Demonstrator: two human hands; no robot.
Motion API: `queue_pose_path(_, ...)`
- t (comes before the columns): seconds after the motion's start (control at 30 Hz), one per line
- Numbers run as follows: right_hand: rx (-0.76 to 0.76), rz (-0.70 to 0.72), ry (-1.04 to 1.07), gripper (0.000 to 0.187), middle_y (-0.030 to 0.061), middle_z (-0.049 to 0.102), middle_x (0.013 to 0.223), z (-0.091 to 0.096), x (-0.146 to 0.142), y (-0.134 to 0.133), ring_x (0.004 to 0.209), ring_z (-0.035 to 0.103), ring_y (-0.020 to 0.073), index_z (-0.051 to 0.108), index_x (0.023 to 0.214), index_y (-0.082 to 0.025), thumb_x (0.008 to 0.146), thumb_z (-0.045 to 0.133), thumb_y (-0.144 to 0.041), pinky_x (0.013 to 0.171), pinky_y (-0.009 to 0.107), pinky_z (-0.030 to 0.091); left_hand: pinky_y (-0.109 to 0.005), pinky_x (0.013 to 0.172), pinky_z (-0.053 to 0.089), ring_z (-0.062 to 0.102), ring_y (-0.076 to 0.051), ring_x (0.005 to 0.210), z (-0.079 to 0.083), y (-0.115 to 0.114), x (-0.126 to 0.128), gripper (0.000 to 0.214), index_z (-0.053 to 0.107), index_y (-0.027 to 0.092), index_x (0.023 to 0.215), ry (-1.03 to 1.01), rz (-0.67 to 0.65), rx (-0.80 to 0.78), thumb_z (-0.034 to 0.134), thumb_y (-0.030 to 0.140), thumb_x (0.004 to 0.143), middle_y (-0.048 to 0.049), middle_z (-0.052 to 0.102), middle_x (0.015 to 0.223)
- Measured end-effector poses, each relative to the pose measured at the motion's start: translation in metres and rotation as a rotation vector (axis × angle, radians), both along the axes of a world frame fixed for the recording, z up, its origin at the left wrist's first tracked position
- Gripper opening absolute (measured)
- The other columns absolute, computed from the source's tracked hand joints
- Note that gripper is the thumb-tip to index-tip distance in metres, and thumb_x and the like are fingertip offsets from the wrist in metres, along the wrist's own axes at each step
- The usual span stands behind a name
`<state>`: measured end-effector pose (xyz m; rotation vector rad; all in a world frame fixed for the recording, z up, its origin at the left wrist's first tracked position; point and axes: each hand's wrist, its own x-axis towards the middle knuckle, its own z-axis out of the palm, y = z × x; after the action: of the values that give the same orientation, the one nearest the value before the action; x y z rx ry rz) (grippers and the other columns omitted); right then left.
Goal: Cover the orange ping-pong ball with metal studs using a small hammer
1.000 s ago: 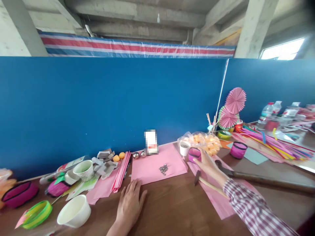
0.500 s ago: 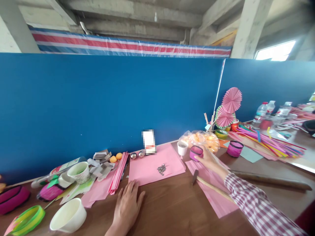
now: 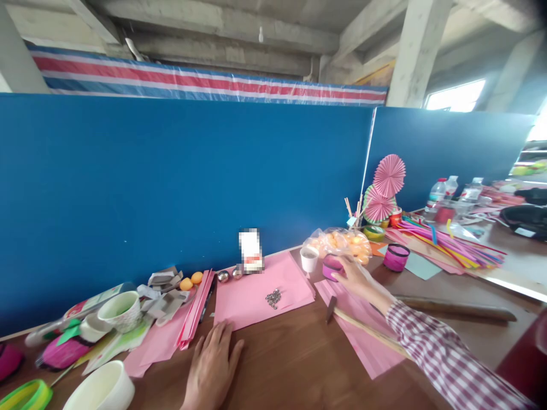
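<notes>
My left hand (image 3: 212,364) lies flat and open on the brown table (image 3: 290,364), its fingertips at the near edge of a pink paper sheet (image 3: 260,290) that bears a small pile of metal bits (image 3: 272,297). My right hand (image 3: 354,275), in a plaid sleeve, reaches forward and closes its fingers round a small pink ring-shaped holder (image 3: 331,266). Just behind it stand a small white cup (image 3: 308,259) and a clear bag of orange balls (image 3: 342,242). A small hammer (image 3: 342,314) with a wooden handle lies on pink paper under my right forearm.
A blue partition (image 3: 171,188) backs the table. To the left are paper cups (image 3: 116,310), grey scraps, folded pink paper and a white bowl (image 3: 100,390). To the right are a second pink holder (image 3: 395,257), pink paper fans (image 3: 388,176), coloured strips, water bottles and a long wooden stick (image 3: 453,310).
The view has swung to the right, so everything has slid left in the picture. My right hand stays on the pink holder and my left hand stays flat on the table.
</notes>
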<state>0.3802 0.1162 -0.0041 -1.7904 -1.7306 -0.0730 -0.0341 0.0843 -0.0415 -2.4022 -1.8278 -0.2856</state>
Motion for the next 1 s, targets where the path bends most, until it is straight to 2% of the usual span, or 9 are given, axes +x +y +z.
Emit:
queue_pose_path(0.13, 0.023, 0.027, -0.042, 0.018, 0.0076, 0.059, 0.102, 0.001, -0.004, 0.005, 0.096, 0.056, 0.0222, 0.062, 0.08, -0.019, 0.078, 0.045, -0.024, 0.084, 0.036, 0.044, -0.046, 0.104, 0.03, 0.045, -0.025, 0.122, -0.001, 0.001, -0.001, 0.047, 0.05, 0.014, 0.125, 0.005, -0.011, 0.003, 0.036, 0.037, 0.087, -0.0106, 0.05, 0.133)
queue_pose_path(0.27, 0.057, 0.006, -0.026, 0.019, 0.0095, 0.058, 0.11, 0.01, 0.002, -0.002, 0.1, 0.056, 0.0236, 0.063, 0.083, -0.019, 0.078, 0.046, -0.027, 0.084, 0.036, 0.044, -0.046, 0.103, 0.031, 0.045, -0.025, 0.122, 0.0, 0.0, -0.001, 0.047, 0.05, 0.014, 0.125, 0.009, -0.009, 0.007, 0.038, 0.036, 0.086, -0.011, 0.051, 0.132)
queue_pose_path(0.43, 0.099, -0.084, 0.023, 0.028, 0.012, 0.056, 0.115, 0.028, 0.047, -0.032, 0.076, 0.061, 0.0195, 0.061, 0.093, -0.019, 0.08, 0.046, -0.038, 0.074, 0.036, 0.05, -0.046, 0.102, 0.032, 0.046, -0.026, 0.121, -0.001, -0.002, -0.001, 0.045, 0.052, 0.014, 0.123, -0.003, -0.013, 0.038, 0.038, 0.035, 0.087, -0.011, 0.052, 0.131)
queue_pose_path(0.5, 0.157, -0.181, 0.008, 0.03, 0.0106, 0.056, 0.115, 0.032, 0.075, -0.046, 0.077, 0.061, 0.0197, 0.06, 0.093, -0.02, 0.078, 0.048, -0.042, 0.07, 0.034, 0.051, -0.046, 0.102, 0.032, 0.047, -0.025, 0.121, -0.002, -0.001, -0.001, 0.044, 0.052, 0.015, 0.123, -0.013, -0.018, 0.046, 0.038, 0.035, 0.087, -0.0105, 0.053, 0.13)
queue_pose_path(0.63, 0.272, -0.51, -0.031, 0.031, 0.0081, 0.059, 0.108, 0.037, 0.126, -0.073, 0.072, 0.06, 0.0204, 0.059, 0.089, -0.021, 0.075, 0.047, -0.046, 0.066, 0.037, 0.051, -0.046, 0.102, 0.032, 0.047, -0.026, 0.12, -0.003, 0.0, -0.002, 0.044, 0.052, 0.015, 0.123, -0.035, -0.026, 0.044, 0.038, 0.035, 0.087, -0.0105, 0.053, 0.13)
queue_pose_path(0.73, 0.284, -0.608, -0.048, 0.027, 0.0112, 0.056, 0.111, 0.039, 0.147, -0.091, 0.097, 0.056, 0.0316, 0.058, 0.087, -0.022, 0.075, 0.045, -0.043, 0.074, 0.046, 0.047, -0.046, 0.103, 0.032, 0.047, -0.025, 0.12, -0.004, 0.0, -0.002, 0.043, 0.053, 0.016, 0.122, -0.045, -0.03, 0.045, 0.038, 0.036, 0.087, -0.01, 0.053, 0.13)
queue_pose_path(0.8, 0.251, -0.679, -0.053, 0.025, 0.0126, 0.054, 0.113, 0.037, 0.155, -0.1, 0.108, 0.048, 0.037, 0.057, 0.087, -0.023, 0.077, 0.043, -0.041, 0.076, 0.05, 0.045, -0.045, 0.103, 0.031, 0.047, -0.025, 0.12, -0.004, 0.0, -0.002, 0.043, 0.052, 0.016, 0.122, -0.04, -0.028, 0.039, 0.037, 0.036, 0.087, -0.0095, 0.053, 0.129)
queue_pose_path(0.9, 0.09, -0.805, -0.042, 0.024, 0.0141, 0.052, 0.111, 0.025, 0.166, -0.103, 0.104, 0.05, 0.0408, 0.057, 0.088, -0.024, 0.077, 0.042, -0.039, 0.072, 0.053, 0.044, -0.045, 0.103, 0.031, 0.047, -0.025, 0.12, -0.004, 0.001, -0.002, 0.044, 0.052, 0.016, 0.123, -0.029, -0.019, 0.026, 0.036, 0.037, 0.087, -0.0095, 0.053, 0.13)
queue_pose_path(1.0, -0.054, -0.76, -0.032, 0.026, 0.0175, 0.052, 0.109, 0.011, 0.172, -0.096, 0.096, 0.054, 0.0422, 0.058, 0.09, -0.022, 0.075, 0.044, -0.036, 0.068, 0.053, 0.044, -0.044, 0.103, 0.031, 0.047, -0.025, 0.119, -0.003, 0.001, -0.002, 0.045, 0.052, 0.015, 0.122, -0.031, -0.018, 0.03, 0.036, 0.037, 0.087, -0.0096, 0.053, 0.13)
